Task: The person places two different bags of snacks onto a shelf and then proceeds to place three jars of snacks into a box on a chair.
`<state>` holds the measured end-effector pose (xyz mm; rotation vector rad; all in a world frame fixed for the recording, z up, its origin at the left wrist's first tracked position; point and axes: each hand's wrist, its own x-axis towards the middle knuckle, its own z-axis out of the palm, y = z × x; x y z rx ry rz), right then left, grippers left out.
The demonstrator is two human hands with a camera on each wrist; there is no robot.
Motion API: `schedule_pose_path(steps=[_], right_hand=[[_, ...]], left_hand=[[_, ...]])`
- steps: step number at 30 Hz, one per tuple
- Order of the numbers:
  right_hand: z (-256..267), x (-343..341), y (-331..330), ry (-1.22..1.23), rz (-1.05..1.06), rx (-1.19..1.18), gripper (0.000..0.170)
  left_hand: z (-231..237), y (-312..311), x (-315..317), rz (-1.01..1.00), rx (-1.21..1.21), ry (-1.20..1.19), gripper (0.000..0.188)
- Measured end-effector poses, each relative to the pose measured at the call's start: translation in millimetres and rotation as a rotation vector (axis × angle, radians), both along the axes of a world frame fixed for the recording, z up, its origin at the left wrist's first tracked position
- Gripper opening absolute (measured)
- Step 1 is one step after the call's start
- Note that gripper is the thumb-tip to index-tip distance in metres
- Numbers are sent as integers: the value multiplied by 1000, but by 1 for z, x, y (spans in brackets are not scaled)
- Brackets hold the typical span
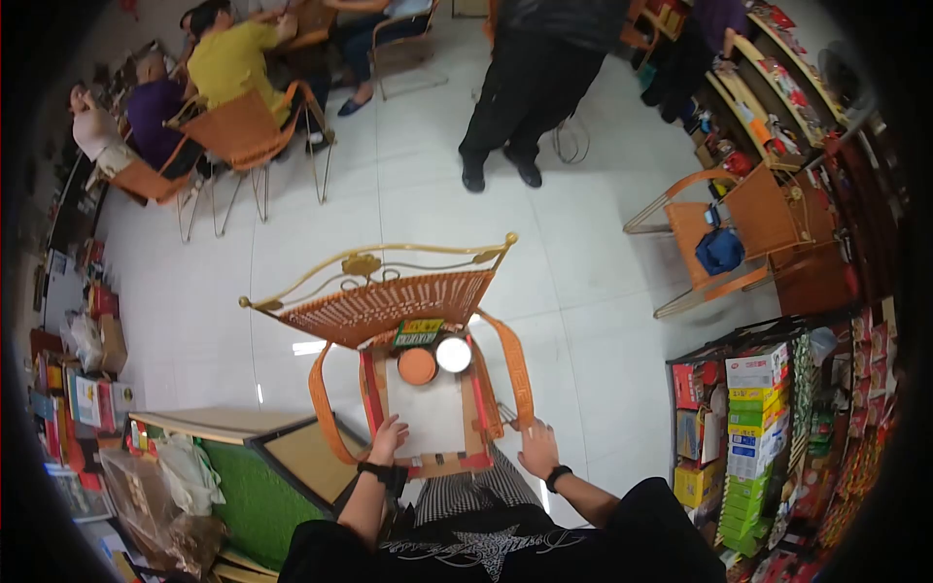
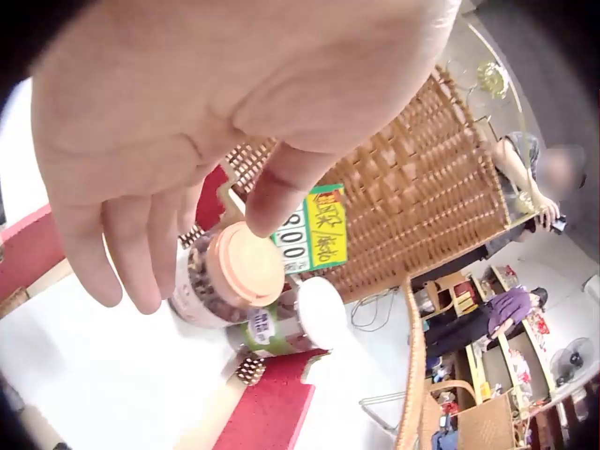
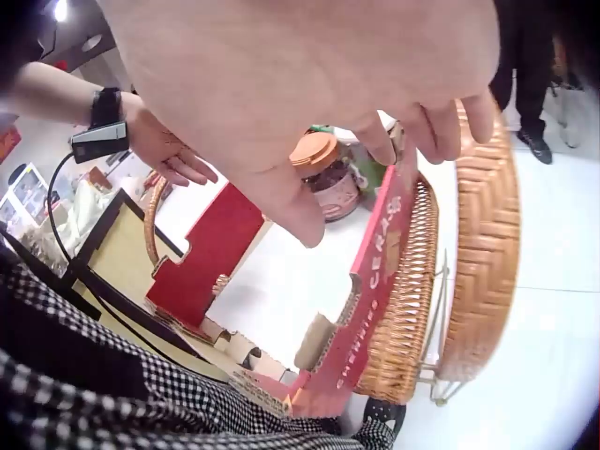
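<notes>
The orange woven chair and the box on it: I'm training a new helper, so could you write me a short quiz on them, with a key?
1. Multiple choice: How many lidded plastic jars stand in the open red cardboard box?
A) one
B) two
C) four

2. True or false: Neither the person's bare left hand nor their bare right hand holds a jar.

3. Fill in: Behind the jars, a yellow-and-____ price card shows against the orange woven chair back.

Key: 1 B; 2 true; 3 green
</notes>
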<state>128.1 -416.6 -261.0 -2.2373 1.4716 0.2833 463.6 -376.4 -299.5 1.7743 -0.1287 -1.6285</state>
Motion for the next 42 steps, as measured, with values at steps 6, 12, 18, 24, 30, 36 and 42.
schedule_pose_path(steps=[6, 12, 18, 24, 30, 36, 42], right_hand=[[42, -34, -3, -85, -280, -230, 70], [108, -30, -31, -308, -441, -368, 65], [185, -14, -49, -606, -335, -433, 48], [220, -5, -53, -718, -214, -506, 42], [239, -7, -58, -770, -174, -535, 36], [244, -11, -62, -770, -133, -568, 33], [248, -7, -62, -797, -69, -555, 28]], left_hand=[[79, -12, -9, -124, -152, -68, 45], [153, -31, -16, -138, -388, -165, 42], [207, -33, -24, -171, -661, -480, 34], [255, -24, -44, -164, -753, -621, 31], [268, -21, -51, -142, -800, -679, 30], [271, -19, -54, -107, -829, -697, 30], [272, -8, -59, -98, -806, -716, 30]])
